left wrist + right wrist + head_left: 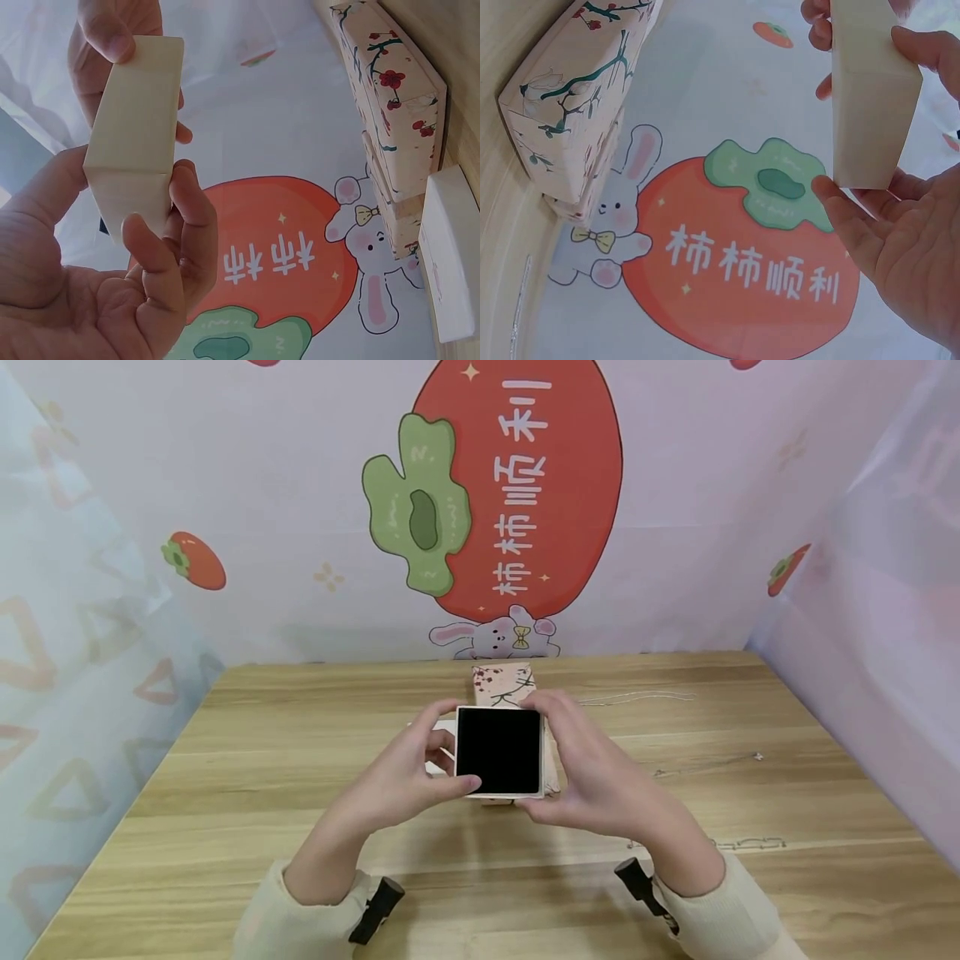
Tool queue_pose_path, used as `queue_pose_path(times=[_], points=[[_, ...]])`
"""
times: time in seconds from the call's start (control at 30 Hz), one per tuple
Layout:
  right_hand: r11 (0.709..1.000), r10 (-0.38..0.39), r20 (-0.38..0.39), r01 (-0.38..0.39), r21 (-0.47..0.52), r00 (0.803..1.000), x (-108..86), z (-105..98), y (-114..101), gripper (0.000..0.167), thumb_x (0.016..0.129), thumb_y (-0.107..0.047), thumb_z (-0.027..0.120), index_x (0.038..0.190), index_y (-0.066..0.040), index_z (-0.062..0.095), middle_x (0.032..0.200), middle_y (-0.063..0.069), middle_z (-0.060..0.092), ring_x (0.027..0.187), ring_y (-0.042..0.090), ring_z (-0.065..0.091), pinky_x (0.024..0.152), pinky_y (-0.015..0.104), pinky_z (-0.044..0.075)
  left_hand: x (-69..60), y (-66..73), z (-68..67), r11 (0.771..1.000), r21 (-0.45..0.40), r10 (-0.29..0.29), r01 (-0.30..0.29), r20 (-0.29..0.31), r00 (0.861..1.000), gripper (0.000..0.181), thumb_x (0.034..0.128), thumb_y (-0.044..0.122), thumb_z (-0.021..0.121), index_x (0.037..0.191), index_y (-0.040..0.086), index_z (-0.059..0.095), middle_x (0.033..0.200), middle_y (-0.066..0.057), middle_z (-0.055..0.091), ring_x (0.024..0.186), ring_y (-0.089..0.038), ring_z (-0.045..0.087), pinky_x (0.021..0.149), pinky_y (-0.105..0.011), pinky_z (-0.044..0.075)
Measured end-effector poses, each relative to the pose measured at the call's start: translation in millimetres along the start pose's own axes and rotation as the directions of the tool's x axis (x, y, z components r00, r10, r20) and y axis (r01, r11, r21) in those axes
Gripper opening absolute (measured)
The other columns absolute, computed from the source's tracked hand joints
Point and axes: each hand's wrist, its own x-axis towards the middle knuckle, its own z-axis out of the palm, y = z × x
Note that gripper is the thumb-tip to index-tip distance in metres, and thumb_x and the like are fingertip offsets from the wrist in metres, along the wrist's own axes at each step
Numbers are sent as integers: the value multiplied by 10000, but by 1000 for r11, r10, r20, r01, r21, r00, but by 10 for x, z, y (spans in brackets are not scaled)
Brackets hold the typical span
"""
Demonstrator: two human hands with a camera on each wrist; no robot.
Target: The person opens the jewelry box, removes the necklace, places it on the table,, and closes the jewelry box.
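A small square jewellery box (498, 750) with cream sides and a black inner face is held up above the table between both hands. My left hand (412, 768) grips its left side, the thumb on the black face near the lower corner. On the opposite side, my right hand (588, 768) grips the edge, fingers at the top and thumb below. Plain cream walls of the box (135, 112) show in the left wrist view, and fingers of both hands curl round it. Behind it stands a pink box with a plum-blossom print (489, 685), partly hidden.
A white box (454, 255) lies beside the floral boxes, mostly hidden in the head view. On the table's right side lie a thin silver chain (637, 697), a chain with a small charm (712, 765) and a link chain (750, 843). A printed backdrop (300, 485) rises behind the table.
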Motion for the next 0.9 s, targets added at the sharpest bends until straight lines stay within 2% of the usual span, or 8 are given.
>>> queue_pose_path(times=[0.13, 0.23, 0.37, 0.5, 0.6, 0.8, 0.9], points=[[998, -35, -11, 34, -53, 999, -8, 25, -23, 932, 644, -224, 909, 1376, -19, 371, 1372, 69, 447, 1283, 197, 439, 1058, 396, 456, 1, -5, 19, 1000, -16, 13, -13, 0, 1000, 704, 841, 65, 757, 1427, 100, 368, 906, -115, 668, 816, -200, 598, 695, -347, 526], [994, -65, -21, 63, -91, 998, -10, 47, -37, 946, 632, -233, 918, 1374, -2, 379, 1372, 93, 455, 1291, 222, 440, 1069, 404, 450, -2, -9, 23, 1000, -19, 3, -3, -22, 1000, 643, 853, 88, 753, 1402, 128, 421, 925, -112, 673, 820, -204, 604, 690, -336, 538], [990, -101, -19, 99, -98, 995, -7, 68, -51, 947, 634, -233, 925, 1376, 2, 386, 1367, 101, 471, 1304, 231, 437, 1082, 407, 441, 16, -3, 13, 1000, -9, -14, 14, -100, 995, 464, 898, 193, 734, 1322, 166, 547, 947, -77, 683, 807, -210, 606, 643, -307, 507], [987, -116, -8, 114, -112, 993, -6, 85, -70, 943, 642, -244, 921, 1386, -11, 391, 1375, 94, 478, 1328, 226, 434, 1097, 400, 432, 37, 4, 11, 1000, -9, -17, 15, -164, 986, 313, 924, 235, 706, 1212, 133, 639, 893, -58, 670, 731, -203, 575, 573, -276, 438], [985, -118, -3, 116, -129, 993, -14, 99, -83, 954, 642, -260, 919, 1396, -17, 388, 1387, 90, 475, 1342, 220, 432, 1101, 392, 429, 42, 3, 23, 1000, -23, -21, 17, -178, 984, 262, 924, 204, 704, 1157, 93, 659, 876, -76, 670, 690, -196, 548, 550, -265, 414], [979, -130, -6, 127, -162, 991, -24, 114, -112, 951, 632, -281, 913, 1389, -19, 399, 1382, 93, 479, 1336, 213, 444, 1083, 372, 447, 42, -1, 49, 1000, -22, -24, 19, -209, 978, 199, 917, 154, 706, 1100, 82, 678, 1007, -106, 681, 706, -187, 547, 577, -259, 423], [977, -130, -3, 127, -172, 992, -20, 120, -122, 946, 634, -295, 911, 1383, -23, 401, 1383, 93, 477, 1341, 215, 440, 1073, 365, 457, 46, -4, 58, 1000, -15, -12, 9, -229, 973, 170, 906, 127, 712, 1068, 81, 688, 1022, -107, 687, 698, -179, 539, 581, -254, 422]])
